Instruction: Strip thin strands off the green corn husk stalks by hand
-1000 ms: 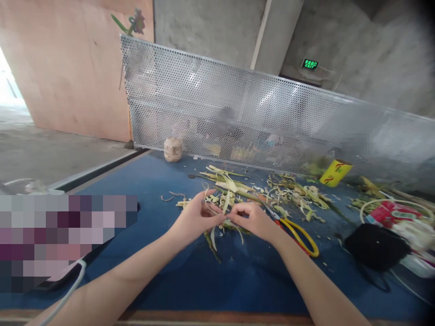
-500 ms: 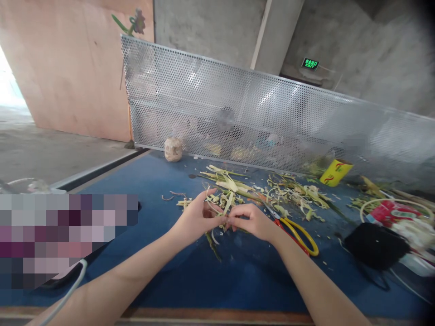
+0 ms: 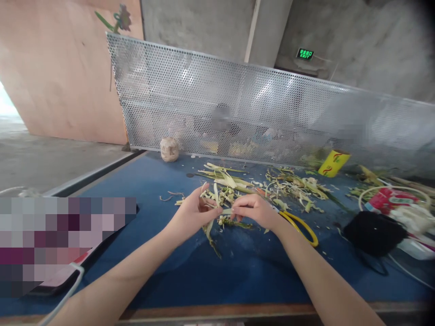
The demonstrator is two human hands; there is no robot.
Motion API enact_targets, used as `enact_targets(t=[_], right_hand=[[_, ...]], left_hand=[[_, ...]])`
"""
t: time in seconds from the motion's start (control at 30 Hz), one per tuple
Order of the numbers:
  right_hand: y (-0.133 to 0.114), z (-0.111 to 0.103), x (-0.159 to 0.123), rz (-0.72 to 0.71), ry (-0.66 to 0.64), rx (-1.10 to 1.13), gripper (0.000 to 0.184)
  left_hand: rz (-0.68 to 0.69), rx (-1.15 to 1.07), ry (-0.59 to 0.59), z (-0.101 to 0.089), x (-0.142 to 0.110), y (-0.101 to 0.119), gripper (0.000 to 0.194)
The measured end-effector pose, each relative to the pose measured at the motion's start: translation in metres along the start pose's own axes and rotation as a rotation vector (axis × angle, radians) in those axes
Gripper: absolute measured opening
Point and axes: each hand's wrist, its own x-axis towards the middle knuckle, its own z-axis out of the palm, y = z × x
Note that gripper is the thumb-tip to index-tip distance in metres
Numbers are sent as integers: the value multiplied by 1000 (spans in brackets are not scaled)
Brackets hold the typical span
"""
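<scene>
Your L grip & R grip pinch a pale strip betw. them (thin); uneven pull might tear it.

left hand | right hand | pale strip — held between them | scissors — yellow-handled (partly hidden)

A: Surface?
B: Bench, blue top, brown front edge.
A: Middle?
B: Plant strips, green and cream, loosely heaped. More scraps strewn to the right.
A: Nearby?
B: Yellow-handled scissors, nearer the front than those scraps.
A: Far side?
B: Pale rounded lump left; yellow cylinder right, leaning.
A: Right end?
B: Black pouch, red packet just beyond.
A: Left?
B: Flat item, mostly pixelated.
</scene>
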Motion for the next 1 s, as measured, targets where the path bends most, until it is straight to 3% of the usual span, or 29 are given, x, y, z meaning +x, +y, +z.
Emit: enact_targets(t=[0.1, 0.23, 0.33, 0.4, 0.5, 0.6, 0.87, 1.0], right_hand=[[3, -2, 1, -3, 36, 47, 27], [15, 3, 6, -70, 117, 334, 43], [18, 15, 9, -9, 3, 462, 55], [14, 24, 8, 78, -38, 370, 44], [5, 35, 6, 89, -61, 280, 26], [0, 39, 5, 96, 3, 205, 15], [-5, 48, 8, 147, 166, 108, 12], [-6, 47, 5, 116, 151, 66, 17]], left_hand=[[6, -14, 19, -1, 0, 4, 74], [32, -79, 81, -6, 4, 5, 76], [41, -158, 92, -6, 6, 1, 86], [62, -197, 72, -4, 5, -1, 85], [58, -205, 61, 0, 2, -1, 81], [56, -225, 69, 3, 0, 2, 77], [90, -302, 65, 5, 1, 0, 73], [102, -271, 123, 4, 0, 3, 74]])
